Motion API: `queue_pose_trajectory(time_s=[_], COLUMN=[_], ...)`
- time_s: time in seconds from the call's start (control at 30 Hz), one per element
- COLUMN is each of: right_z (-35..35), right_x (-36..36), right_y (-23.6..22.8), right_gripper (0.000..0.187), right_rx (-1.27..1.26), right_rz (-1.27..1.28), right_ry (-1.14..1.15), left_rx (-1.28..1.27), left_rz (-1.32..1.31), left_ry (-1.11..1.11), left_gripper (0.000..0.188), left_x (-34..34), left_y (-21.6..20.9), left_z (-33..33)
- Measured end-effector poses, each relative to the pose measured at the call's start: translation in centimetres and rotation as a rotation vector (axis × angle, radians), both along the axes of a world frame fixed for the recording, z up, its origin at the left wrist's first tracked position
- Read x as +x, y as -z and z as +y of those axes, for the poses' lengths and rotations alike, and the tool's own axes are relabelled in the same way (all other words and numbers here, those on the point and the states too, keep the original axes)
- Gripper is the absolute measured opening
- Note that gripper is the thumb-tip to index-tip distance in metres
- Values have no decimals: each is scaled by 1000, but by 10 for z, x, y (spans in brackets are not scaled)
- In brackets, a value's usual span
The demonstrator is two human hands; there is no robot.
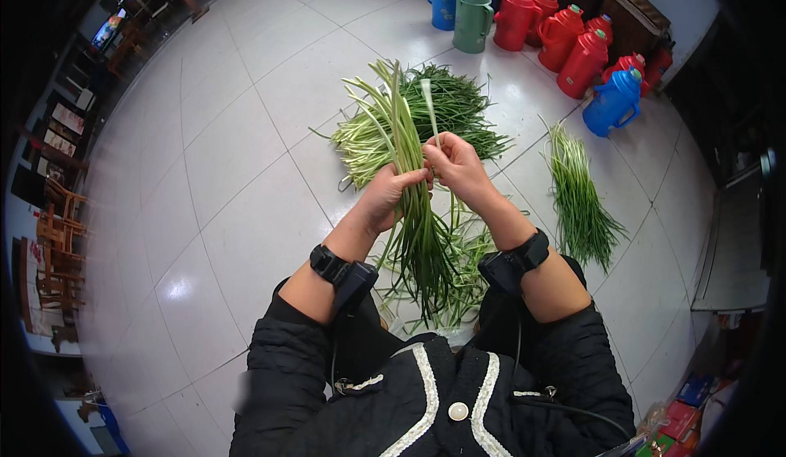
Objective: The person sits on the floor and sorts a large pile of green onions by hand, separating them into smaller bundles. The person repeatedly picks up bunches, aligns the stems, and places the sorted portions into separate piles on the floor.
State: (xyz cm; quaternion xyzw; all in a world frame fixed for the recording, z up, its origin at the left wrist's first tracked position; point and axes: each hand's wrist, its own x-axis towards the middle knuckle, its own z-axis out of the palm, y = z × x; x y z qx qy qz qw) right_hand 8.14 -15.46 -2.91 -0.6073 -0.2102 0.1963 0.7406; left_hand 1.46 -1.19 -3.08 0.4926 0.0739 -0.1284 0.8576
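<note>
— How do your fingers stand?
— Your left hand (386, 198) is closed around a long bunch of green stalks (422, 224), with the thumb lying across its front. Your right hand (460, 166) pinches one pale stalk (431, 113) between thumb and fingers, just beside the bunch.
— And where exactly do you have this bunch?
— It is in front of your body, raised over loose green scraps (471, 269) near your knees. Its pale ends point away from you, its dark tips toward you.
— What is lying farther from you?
— Beyond your hands, a large heap of similar stalks (454, 105) lies on the tiled floor (229, 211). To your right lies a smaller bundle (577, 191), apart from the heap. Still farther stand red, blue and green flasks (473, 19).
</note>
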Motion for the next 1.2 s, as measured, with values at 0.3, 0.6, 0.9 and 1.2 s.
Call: queue_pose_trajectory(time_s=[0.3,0.6,0.9,1.2], right_z=[-6,-5,-5,-14], right_x=[3,-6,-10,-4], right_y=[-3,-15,-19,-18], right_gripper=[13,13,14,14], right_rx=[-126,-144,-228,-42], right_rz=[26,27,-18,354], right_ry=[17,-42,-94,-206], left_rx=[15,65,158,183], left_rz=[28,-93,-131,-134], left_ry=[-121,-270,-291,-250], left_gripper=[20,24,13,13], left_x=[2,3,0,-1], left_y=[7,0,-9,-12], left_z=[3,7,2,11])
